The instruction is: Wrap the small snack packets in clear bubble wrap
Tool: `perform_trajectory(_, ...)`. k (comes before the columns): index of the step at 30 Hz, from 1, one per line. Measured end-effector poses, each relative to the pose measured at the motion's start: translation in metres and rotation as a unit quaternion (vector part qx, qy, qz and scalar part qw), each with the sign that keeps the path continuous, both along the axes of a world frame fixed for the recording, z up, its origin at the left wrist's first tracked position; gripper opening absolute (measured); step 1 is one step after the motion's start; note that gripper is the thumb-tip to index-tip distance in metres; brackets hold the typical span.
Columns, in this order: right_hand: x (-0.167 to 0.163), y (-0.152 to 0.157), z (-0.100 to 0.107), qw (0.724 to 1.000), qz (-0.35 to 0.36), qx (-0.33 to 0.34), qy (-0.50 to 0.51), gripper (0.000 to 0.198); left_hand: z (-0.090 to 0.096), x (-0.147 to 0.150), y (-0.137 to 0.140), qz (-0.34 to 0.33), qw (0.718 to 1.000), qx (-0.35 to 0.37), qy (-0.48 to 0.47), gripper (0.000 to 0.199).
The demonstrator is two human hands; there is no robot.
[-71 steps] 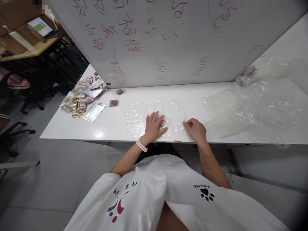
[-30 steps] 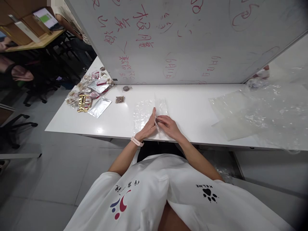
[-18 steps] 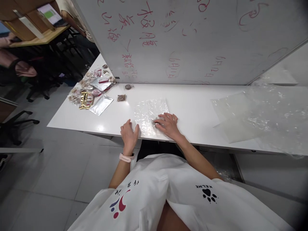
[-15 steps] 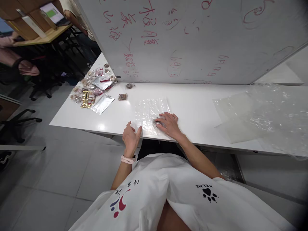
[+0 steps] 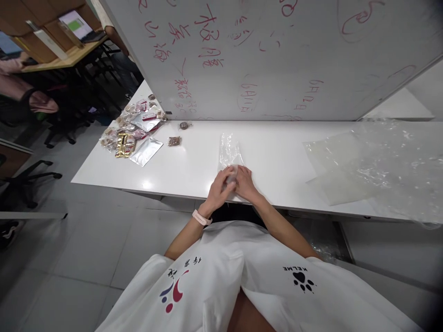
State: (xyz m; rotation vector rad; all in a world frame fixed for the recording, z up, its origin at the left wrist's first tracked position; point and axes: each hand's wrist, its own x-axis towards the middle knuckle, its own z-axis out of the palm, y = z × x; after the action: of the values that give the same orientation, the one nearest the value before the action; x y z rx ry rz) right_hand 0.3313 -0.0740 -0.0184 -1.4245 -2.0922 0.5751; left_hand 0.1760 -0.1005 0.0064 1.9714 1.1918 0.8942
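Note:
A clear sheet of bubble wrap (image 5: 229,146) lies folded on the white table, its far part sticking out beyond my hands. My left hand (image 5: 220,188), with a pink watch strap (image 5: 201,217) at the wrist, has its fingers bent over the wrap's near part. Right beside it, my right hand (image 5: 245,184) presses on the same fold with curled fingers. Whatever lies inside the fold is mostly hidden by plastic and fingers.
Left on the table (image 5: 194,170) are a brown packet (image 5: 174,141), a round dark wrapped piece (image 5: 184,125), a silver pouch (image 5: 146,152), a gold packet (image 5: 125,145) and a pile of snack packets. Clear plastic sheeting (image 5: 391,170) spreads at right. A whiteboard (image 5: 270,60) stands behind.
My left hand has moved right, bringing the left part of the bubble wrap over toward my right hand. The sheet, spread flat before, is now folded narrower. My right hand stays nearly in place.

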Motion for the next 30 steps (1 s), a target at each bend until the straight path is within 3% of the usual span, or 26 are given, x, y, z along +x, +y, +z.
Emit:
perform_trajectory(4,0.021,0.006,0.007,0.989,0.097,-0.055,0.099,0.037,-0.006,-0.006,0.0,-0.093,0.985,0.056,0.133,0.071)
perform_trajectory(7,0.034,0.005,0.007,0.978,0.094,-0.08,0.167,0.035,-0.01,-0.012,0.004,-0.129,0.967,0.093,0.2,0.084)
perform_trajectory(9,0.04,0.001,0.004,0.981,0.036,-0.054,0.184,0.033,-0.014,-0.013,0.006,-0.142,0.955,0.115,0.234,0.088)
perform_trajectory(12,0.048,-0.009,0.001,0.983,-0.04,0.039,0.176,0.034,-0.019,-0.011,0.008,-0.153,0.943,0.134,0.265,0.087)
perform_trajectory(14,0.056,-0.017,0.003,0.986,-0.026,0.091,0.135,0.04,-0.02,-0.011,0.009,-0.159,0.94,0.137,0.268,0.089)
perform_trajectory(16,0.064,-0.024,0.006,0.991,0.053,0.103,0.064,0.046,-0.019,-0.013,0.011,-0.174,0.94,0.135,0.262,0.094)
perform_trajectory(19,0.073,-0.029,0.011,0.982,0.179,0.041,-0.037,0.055,-0.016,-0.023,0.02,-0.218,0.937,0.124,0.242,0.105)
perform_trajectory(24,0.081,-0.02,0.013,0.97,0.224,-0.057,-0.078,0.088,-0.01,-0.047,0.042,-0.311,0.933,0.073,0.166,0.097)
perform_trajectory(30,0.097,0.002,0.023,0.944,0.308,-0.12,-0.015,0.08,-0.001,-0.055,0.052,-0.341,0.933,0.015,0.113,0.091)
